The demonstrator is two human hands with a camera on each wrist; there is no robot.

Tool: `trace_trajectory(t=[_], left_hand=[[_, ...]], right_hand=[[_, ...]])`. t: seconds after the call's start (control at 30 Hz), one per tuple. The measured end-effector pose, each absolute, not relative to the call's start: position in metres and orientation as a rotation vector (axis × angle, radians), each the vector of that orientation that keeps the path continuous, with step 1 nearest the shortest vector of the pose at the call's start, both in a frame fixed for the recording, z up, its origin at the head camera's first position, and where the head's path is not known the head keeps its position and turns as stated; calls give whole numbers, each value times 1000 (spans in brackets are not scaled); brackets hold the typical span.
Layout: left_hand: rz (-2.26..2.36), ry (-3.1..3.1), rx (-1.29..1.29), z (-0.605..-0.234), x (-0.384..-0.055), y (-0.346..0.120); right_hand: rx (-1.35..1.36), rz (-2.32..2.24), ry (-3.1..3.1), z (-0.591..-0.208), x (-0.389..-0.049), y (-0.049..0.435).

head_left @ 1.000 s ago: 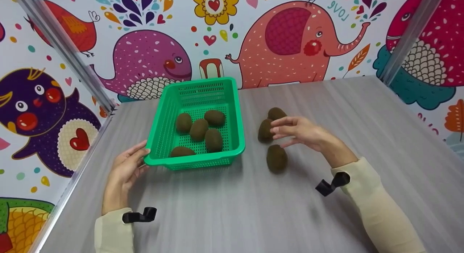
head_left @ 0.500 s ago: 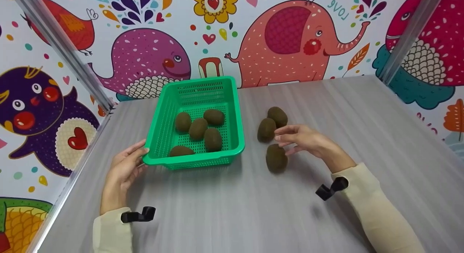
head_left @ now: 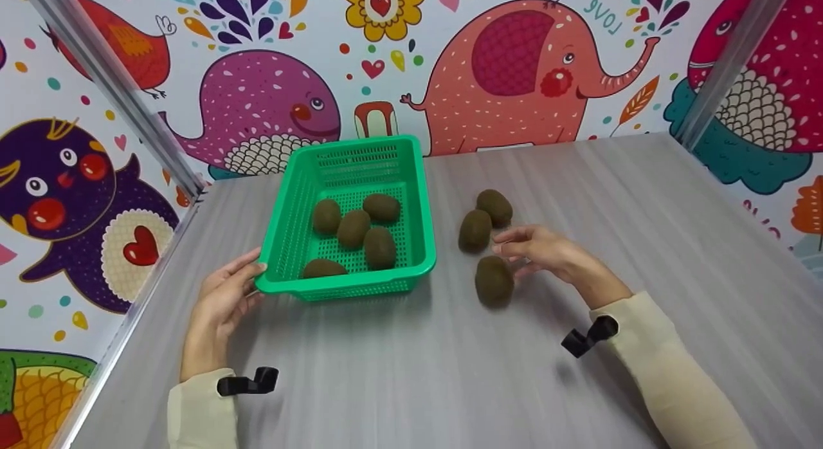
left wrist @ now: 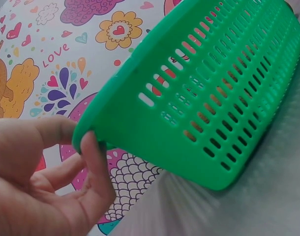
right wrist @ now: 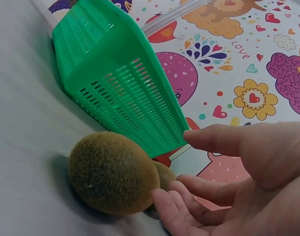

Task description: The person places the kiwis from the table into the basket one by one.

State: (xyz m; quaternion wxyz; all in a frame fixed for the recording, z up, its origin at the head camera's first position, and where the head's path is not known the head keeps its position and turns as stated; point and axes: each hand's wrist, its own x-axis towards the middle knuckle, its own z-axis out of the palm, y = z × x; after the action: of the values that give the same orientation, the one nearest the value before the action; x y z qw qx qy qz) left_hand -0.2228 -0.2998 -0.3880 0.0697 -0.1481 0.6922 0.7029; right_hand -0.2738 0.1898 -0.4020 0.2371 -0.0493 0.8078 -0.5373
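Observation:
My left hand (head_left: 222, 294) pinches the near left corner of a green plastic basket (head_left: 347, 283) by its rim. In the left wrist view the thumb and fingers (left wrist: 98, 169) lie on either side of that rim. Several brown kiwis (head_left: 353, 230) lie on the basket's floor. To its right, a near kiwi (head_left: 494, 282) and two touching kiwis (head_left: 474, 231) rest on the table. My right hand (head_left: 546, 253) hovers beside them with loosely bent fingers and nothing held. In the right wrist view its fingertips (right wrist: 162, 199) reach the near kiwi's edge; whether they touch it I cannot tell.
The grey wood-grain table (head_left: 386, 384) runs under everything. A wall printed with cartoon animals (head_left: 508, 76) stands right behind the basket, and a metal post (head_left: 122, 95) rises at the left corner. Black wrist mounts (head_left: 247, 381) sit on both sleeves.
My right hand has moved slightly toward me, from over the middle kiwi to beside the near one. The left hand and basket stay where they were.

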Motion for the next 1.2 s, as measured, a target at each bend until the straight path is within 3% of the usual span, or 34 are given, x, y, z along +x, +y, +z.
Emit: trace_trajectory(t=[1.2], left_hand=[[2113,2077,-478,-389,-226,-299]], right_hand=[[-19,-1375,2149,-420,-269,173]])
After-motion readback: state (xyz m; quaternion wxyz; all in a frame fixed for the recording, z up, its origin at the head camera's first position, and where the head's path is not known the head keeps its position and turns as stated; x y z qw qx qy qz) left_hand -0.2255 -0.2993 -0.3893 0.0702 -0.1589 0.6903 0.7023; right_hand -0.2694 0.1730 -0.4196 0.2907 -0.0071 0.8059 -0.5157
